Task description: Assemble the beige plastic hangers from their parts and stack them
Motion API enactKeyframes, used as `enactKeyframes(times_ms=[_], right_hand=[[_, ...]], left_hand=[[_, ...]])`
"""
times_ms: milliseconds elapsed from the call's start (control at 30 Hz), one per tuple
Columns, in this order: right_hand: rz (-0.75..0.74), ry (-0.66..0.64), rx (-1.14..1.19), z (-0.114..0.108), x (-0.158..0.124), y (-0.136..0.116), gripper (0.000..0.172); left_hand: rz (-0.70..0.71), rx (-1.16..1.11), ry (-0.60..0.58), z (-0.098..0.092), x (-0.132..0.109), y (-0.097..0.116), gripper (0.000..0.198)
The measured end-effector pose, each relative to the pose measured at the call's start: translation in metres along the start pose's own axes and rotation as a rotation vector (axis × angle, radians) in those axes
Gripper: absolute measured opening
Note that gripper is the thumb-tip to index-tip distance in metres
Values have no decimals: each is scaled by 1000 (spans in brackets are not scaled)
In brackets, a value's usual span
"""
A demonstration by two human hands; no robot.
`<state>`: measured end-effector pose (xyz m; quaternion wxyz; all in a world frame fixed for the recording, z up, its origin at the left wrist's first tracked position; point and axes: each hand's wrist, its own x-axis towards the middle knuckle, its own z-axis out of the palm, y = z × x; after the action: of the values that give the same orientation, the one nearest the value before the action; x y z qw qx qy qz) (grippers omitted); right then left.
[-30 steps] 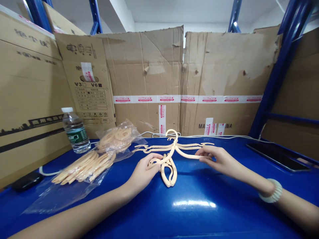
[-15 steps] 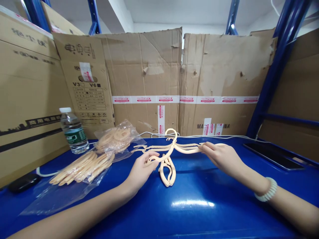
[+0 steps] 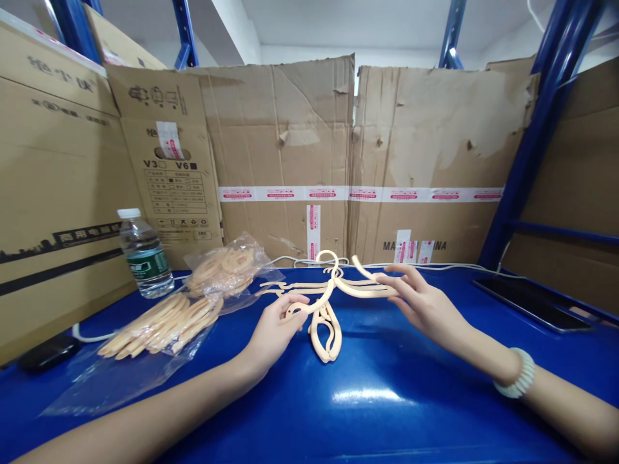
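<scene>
A cream folding clothes hanger (image 3: 327,298) is held between my two hands, its hook upward. My left hand (image 3: 279,324) pinches the end of its left arm. On the opposite side, my right hand (image 3: 420,299) has thumb and fingers around the right arm, whose end piece (image 3: 363,269) sticks up and points left. The fingers cover the joint there. Just behind lie more cream hangers (image 3: 300,285), stretched out on the blue tabletop (image 3: 377,361). Below the held hanger, a folded hanger (image 3: 326,335) rests with its loop toward me.
On the left are clear plastic bags with folded hangers (image 3: 162,322), another bagged bundle (image 3: 225,267), a water bottle (image 3: 147,261) and a black object (image 3: 48,353). A dark flat device (image 3: 532,304) lies at right. Cardboard (image 3: 285,154) and a white cable (image 3: 464,265) line the back.
The right arm's end piece has swung from pointing right to pointing up and left. My right hand's fingers have spread and shifted with it. My left hand keeps its hold.
</scene>
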<state>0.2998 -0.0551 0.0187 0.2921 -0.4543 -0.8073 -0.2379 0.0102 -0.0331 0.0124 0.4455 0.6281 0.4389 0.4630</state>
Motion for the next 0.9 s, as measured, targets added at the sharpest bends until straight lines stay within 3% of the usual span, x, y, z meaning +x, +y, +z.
enactKeyframes(times_ms=[100,233,433,667,767,900], right_hand=[[131,2,332,4,2,4,35],[302,-114,704,2,8,10,30],[484,-161,977,-1,11,13,39],[715,-180,1447,11,7,-11,44],[658,-245,1544,12,6,-22,38],[385,-513,1536,3,6,-31,28]], left_hand=[[14,-37,21,0,1,-1,29],[0,-163,48,-2,2,-3,34],[-111,-401,97,-6,4,-7,45],[-51,-341,-65,2,-4,-3,46],[7,-262,-126,5,-9,-1,47],[52,-218,-139,7,-10,-3,41]])
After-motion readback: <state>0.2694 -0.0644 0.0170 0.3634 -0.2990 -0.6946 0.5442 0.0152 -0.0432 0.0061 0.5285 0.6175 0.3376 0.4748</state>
